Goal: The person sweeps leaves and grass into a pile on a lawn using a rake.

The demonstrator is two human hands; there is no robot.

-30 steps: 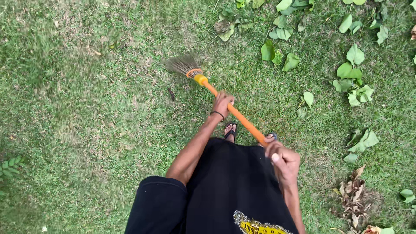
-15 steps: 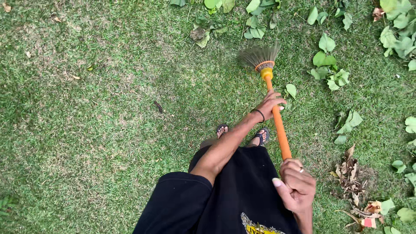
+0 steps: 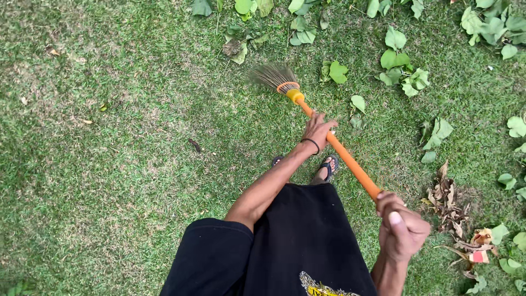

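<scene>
Around the broom [image 3: 285, 82], green leaves [image 3: 402, 68] litter the grass [image 3: 109, 164].

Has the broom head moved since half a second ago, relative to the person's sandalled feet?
Yes. The broom head now lies up and left of the feet; half a second ago it was up and right of them, so it swung leftwards across the grass.

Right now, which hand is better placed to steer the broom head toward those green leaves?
Probably the left hand: it grips the orange broom handle nearer the bristles. The right hand holds the top end.
</scene>
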